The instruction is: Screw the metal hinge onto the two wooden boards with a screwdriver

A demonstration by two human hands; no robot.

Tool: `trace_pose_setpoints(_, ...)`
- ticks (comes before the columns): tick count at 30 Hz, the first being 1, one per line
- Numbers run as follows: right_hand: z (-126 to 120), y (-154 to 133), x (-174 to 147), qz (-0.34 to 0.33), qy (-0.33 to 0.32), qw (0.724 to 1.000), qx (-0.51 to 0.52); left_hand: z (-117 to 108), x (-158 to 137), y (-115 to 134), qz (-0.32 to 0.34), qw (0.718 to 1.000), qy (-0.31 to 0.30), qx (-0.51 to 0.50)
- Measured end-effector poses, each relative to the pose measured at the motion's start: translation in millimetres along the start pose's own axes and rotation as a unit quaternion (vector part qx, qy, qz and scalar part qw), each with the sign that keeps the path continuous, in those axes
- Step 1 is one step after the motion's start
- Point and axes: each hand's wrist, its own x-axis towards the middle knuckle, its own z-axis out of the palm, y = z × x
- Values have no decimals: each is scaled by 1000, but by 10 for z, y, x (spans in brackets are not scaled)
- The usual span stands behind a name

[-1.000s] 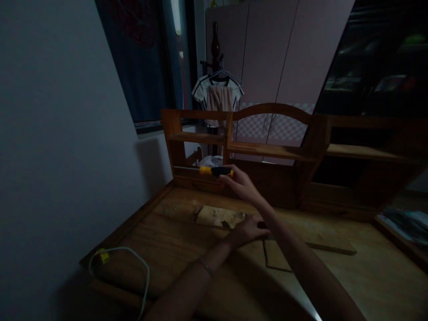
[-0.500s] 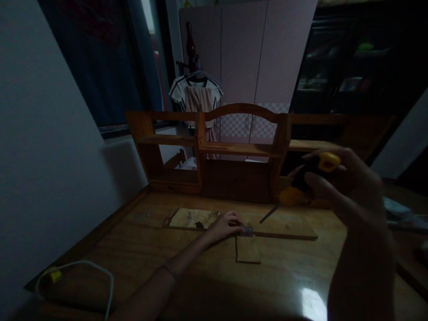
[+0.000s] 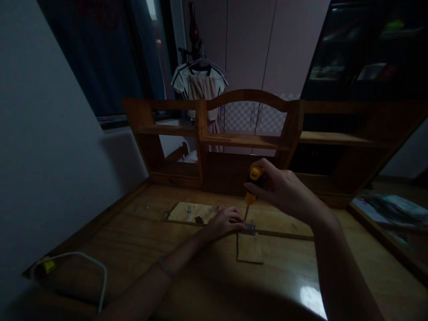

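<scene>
Room lies open on the glossy brown wooden counter [image 3: 281,269] in front of the small flat wooden piece [image 3: 249,249]; the nearly upright yellow-and-black screwdriver [image 3: 250,198] obstructs its far edge, the brown wooden shelf unit [image 3: 245,141] the back.

Wooden counter [image 3: 207,276], glossy finish, bright glare patch near front R; raised edging [image 3: 384,243] along R side, shelf unit [image 3: 244,140] at the rear. Long board [image 3: 284,223] lies flat across mid-counter, running behind the left hand [image 3: 227,220]; its L part is pale w/ dark marks. Sm. board [image 3: 249,249], approx. square, sits against its front edge. Sm. metal piece [image 3: 249,229] w/ holes lies over the joint btwn the two, hand's fingers at its L end. Rear L: few tiny bits [image 3: 143,207], too sm. to ID. Front L corner: pale cable [image 3: 76,254], looped, plus yellow item [image 3: 48,265].
</scene>
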Motion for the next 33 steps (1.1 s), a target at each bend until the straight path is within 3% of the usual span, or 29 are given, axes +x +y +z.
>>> trace_pose_setpoints(4,39,76,31,-5,-6,1000,-10,20,-14,8,12,1000,10,-19)
trace_pose_setpoints(9,104,146,62,1,-17,1000,23,62,-14,-37,37,998,43,37)
trace_pose_setpoints(21,171,176,90,15,-37,998,43,47,-35,113,-16,996,49,76)
trace_pose_setpoints(33,161,205,74,28,-35,997,58,61,-39,135,-8,994,55,93)
